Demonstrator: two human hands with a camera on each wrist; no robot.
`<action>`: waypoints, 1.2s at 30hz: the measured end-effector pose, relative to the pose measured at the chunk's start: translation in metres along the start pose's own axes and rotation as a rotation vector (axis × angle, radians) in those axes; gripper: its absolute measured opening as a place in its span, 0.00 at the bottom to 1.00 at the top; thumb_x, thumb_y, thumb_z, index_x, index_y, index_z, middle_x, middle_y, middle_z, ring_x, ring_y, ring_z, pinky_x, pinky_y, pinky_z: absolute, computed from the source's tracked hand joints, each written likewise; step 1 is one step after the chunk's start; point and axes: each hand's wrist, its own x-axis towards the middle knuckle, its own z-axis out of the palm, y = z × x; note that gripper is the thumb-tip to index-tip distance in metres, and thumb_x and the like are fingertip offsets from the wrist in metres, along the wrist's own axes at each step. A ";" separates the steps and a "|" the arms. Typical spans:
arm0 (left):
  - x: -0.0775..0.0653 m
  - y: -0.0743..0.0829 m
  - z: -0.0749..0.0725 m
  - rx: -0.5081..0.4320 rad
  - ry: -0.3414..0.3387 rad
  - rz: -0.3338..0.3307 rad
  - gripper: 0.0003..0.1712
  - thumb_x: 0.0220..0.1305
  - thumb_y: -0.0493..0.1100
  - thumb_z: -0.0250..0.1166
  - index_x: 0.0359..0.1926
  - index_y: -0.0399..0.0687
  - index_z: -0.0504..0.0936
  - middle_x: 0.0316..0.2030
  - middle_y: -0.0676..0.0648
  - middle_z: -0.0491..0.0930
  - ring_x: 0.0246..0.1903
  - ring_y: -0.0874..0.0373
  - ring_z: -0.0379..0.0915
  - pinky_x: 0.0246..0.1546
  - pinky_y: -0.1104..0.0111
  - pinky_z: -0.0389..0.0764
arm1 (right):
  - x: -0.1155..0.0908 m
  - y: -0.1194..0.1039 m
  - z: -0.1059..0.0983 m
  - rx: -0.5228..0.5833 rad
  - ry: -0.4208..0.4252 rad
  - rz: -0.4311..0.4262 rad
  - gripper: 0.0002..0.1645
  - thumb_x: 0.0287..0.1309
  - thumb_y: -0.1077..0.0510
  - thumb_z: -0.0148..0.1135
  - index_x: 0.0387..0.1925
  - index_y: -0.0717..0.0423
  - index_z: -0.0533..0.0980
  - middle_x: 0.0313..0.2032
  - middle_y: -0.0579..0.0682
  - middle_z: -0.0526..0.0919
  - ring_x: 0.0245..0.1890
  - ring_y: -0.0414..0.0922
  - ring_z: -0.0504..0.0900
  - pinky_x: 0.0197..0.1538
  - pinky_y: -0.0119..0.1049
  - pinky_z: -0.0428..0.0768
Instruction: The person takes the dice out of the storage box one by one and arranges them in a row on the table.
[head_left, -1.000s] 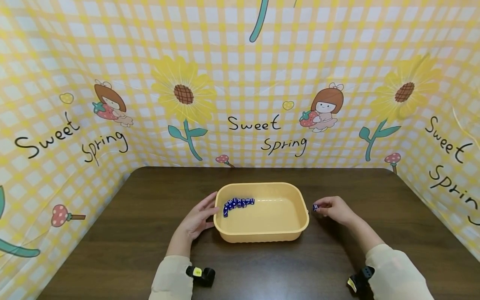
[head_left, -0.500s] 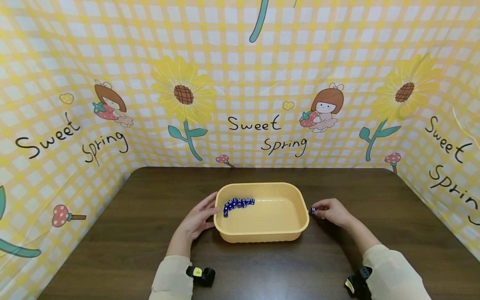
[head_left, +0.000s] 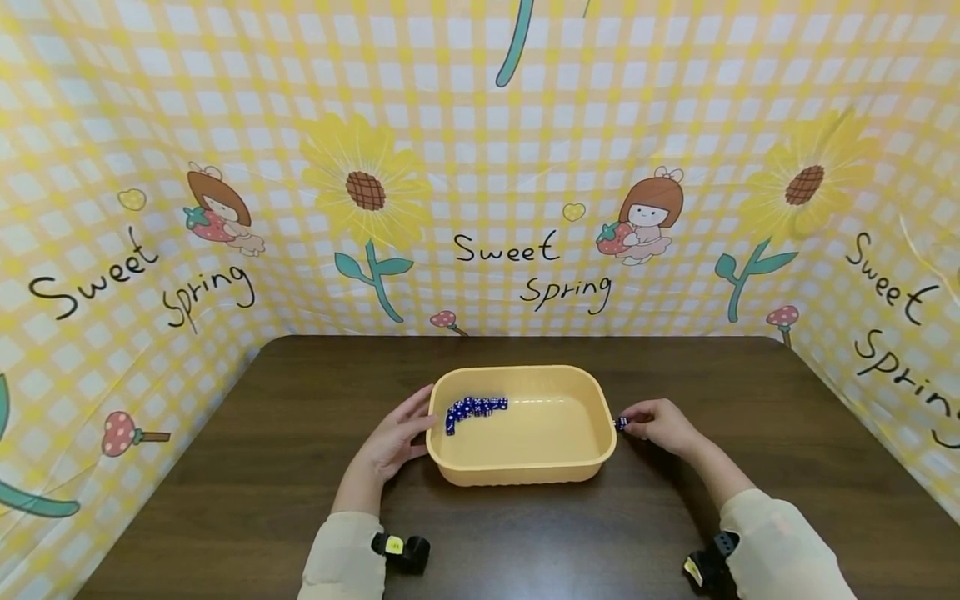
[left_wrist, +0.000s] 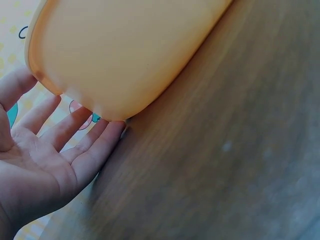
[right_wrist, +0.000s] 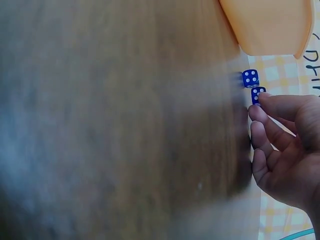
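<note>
A pale yellow plastic basin (head_left: 525, 454) stands on the table. My left hand (head_left: 392, 437) rests against its left end; in the left wrist view the fairly straight fingers (left_wrist: 107, 140) touch the outer wall and the thumb reaches the rim. Between thumb and index finger, my right hand (head_left: 663, 423) pinches a blue die with white dots (right_wrist: 257, 95), just outside the basin's right end. Right beside it in the right wrist view is another blue die (right_wrist: 250, 78), nearer the basin. Inside the basin, several blue dice (head_left: 472, 407) lie in a curved row along the back left.
The dark brown wooden table (head_left: 525, 550) extends around the basin. Behind and at both sides hangs a yellow checked cloth (head_left: 487, 167) printed with flowers and lettering. A black camera mount (head_left: 401, 550) is strapped at the left wrist, another (head_left: 708, 568) at the right.
My right hand has moved left and slightly toward me, bringing the pinched die close to the basin's right end. The left hand and basin have stayed in place.
</note>
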 end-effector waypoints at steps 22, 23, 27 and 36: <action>-0.001 0.000 0.000 -0.005 0.002 0.001 0.32 0.57 0.35 0.56 0.62 0.54 0.59 0.60 0.43 0.56 0.56 0.47 0.55 0.42 0.50 0.66 | 0.001 -0.002 0.002 -0.044 -0.006 0.014 0.11 0.45 0.66 0.61 0.33 0.68 0.77 0.28 0.53 0.79 0.28 0.41 0.72 0.31 0.33 0.71; -0.001 0.000 0.000 -0.005 0.001 0.001 0.32 0.57 0.35 0.56 0.62 0.54 0.59 0.60 0.43 0.57 0.56 0.47 0.55 0.42 0.51 0.66 | 0.001 -0.003 0.002 -0.039 -0.004 0.015 0.11 0.44 0.66 0.61 0.33 0.68 0.77 0.28 0.53 0.79 0.28 0.42 0.72 0.31 0.33 0.71; -0.001 0.000 0.000 0.001 -0.001 0.006 0.31 0.57 0.35 0.56 0.62 0.54 0.59 0.60 0.43 0.57 0.56 0.47 0.55 0.42 0.51 0.67 | 0.001 -0.005 0.001 -0.017 -0.011 0.007 0.12 0.44 0.66 0.61 0.34 0.70 0.77 0.28 0.54 0.79 0.27 0.43 0.72 0.29 0.34 0.71; -0.001 0.000 0.000 0.010 -0.001 0.001 0.31 0.57 0.36 0.55 0.62 0.54 0.59 0.60 0.43 0.56 0.56 0.48 0.55 0.42 0.51 0.67 | 0.002 -0.001 0.003 -0.034 -0.002 0.023 0.13 0.44 0.66 0.62 0.35 0.68 0.77 0.29 0.53 0.78 0.28 0.43 0.72 0.30 0.35 0.71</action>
